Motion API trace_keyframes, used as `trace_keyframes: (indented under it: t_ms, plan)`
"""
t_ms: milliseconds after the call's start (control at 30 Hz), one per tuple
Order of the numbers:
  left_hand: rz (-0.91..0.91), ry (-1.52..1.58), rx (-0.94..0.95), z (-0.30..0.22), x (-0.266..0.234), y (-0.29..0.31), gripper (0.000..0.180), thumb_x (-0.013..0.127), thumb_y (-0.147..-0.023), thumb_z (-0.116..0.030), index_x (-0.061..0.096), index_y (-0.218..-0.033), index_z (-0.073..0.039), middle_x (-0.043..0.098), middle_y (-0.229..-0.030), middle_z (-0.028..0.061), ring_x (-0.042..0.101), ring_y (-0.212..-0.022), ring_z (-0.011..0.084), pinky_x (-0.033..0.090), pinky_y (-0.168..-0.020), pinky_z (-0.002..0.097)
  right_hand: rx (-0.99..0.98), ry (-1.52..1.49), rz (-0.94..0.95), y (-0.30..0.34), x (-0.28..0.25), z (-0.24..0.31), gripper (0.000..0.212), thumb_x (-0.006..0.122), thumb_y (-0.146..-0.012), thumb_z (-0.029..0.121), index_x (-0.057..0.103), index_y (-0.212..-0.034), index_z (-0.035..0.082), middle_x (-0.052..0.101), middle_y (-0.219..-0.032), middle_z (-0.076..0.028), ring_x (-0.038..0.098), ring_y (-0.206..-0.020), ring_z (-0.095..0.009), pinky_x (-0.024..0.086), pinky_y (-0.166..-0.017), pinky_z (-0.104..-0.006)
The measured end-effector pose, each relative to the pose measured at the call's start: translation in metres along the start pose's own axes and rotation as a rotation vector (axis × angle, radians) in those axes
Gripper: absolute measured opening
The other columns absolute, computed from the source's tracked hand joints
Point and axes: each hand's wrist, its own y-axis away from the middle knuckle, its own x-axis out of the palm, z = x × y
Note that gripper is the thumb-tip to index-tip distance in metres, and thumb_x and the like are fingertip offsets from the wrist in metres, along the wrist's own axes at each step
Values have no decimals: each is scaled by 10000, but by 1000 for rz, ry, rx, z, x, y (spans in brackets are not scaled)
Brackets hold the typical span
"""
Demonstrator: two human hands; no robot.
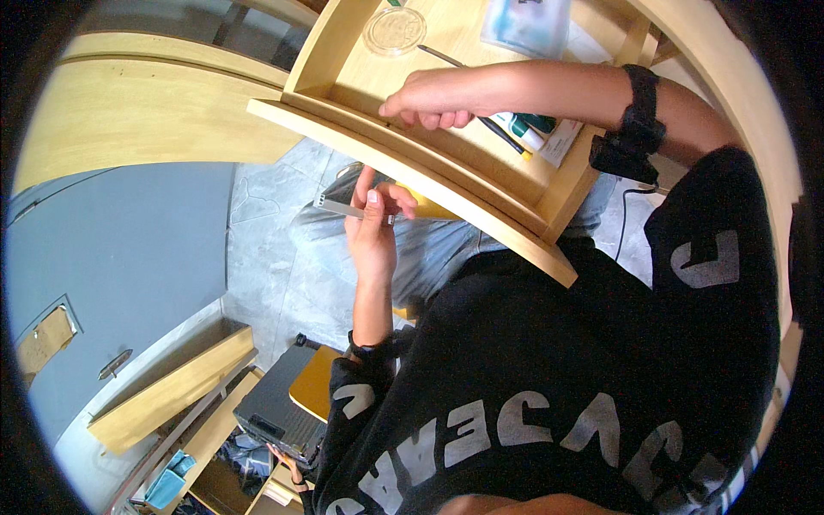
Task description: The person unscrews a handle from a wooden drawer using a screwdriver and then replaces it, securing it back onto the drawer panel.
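Observation:
A light wooden drawer (412, 180) is pulled out in front of me. Over its inside front edge my right hand (433, 99) is curled, fingers closed near a small dark spot in the wood. What they hold, if anything, is hidden. Below the drawer's outer face, my left hand (374, 215) grips a grey bar-shaped drawer handle (336, 206) between thumb and fingers. Its index finger points up toward the panel. Inside the drawer lie a black and yellow screwdriver (505, 139), a white and green tube (524, 130), a white box (562, 142) and a thin dark stick (439, 57).
A round clear lid (395, 32) and a bluish clear case (525, 27) lie farther back in the drawer. A grey door (129, 249) stands at left. Another person's hand (285, 462) is at lower left beside a dark case (279, 403) and wooden boards (176, 390).

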Motion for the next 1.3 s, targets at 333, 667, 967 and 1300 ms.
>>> trace_keyframes:
  t_ms: [333, 667, 967, 1300]
  plan:
    - [77, 89, 65, -6, -12, -4, 582, 441, -954, -369, 353, -1338, 60, 615, -779, 81, 562, -673, 129, 453, -656, 264, -198, 41, 149, -36, -6, -3, 338, 493, -890, 262, 519, -588, 114, 417, -442, 28, 371, -335, -75, 275, -323, -232]
    - [189, -66, 430, -26, 9, -4, 484, 424, -876, 22, 436, -1343, -106, 661, -903, 79, 599, -761, 147, 498, -666, 284, -117, 46, -117, -44, -72, -19, 335, 422, -915, 278, 432, -627, 107, 371, -440, 21, 289, -300, -66, 197, -280, -228]
    - [233, -150, 538, -8, 37, -29, 250, 500, -895, -210, 582, -1030, -18, 618, -843, 78, 607, -751, 168, 474, -666, 312, -216, -150, -389, 20, -63, 34, 393, 546, -915, 332, 344, -624, 163, 327, -459, 50, 244, -314, -50, 158, -286, -202]
    - [574, 169, 202, -19, 64, -66, 302, 509, -879, -155, 565, -1144, -23, 601, -838, 44, 579, -749, 141, 481, -659, 296, -405, 168, -361, 120, -34, 62, 264, 568, -894, 233, 563, -1017, 0, 519, -738, 16, 323, -483, -1, 203, -425, -146]
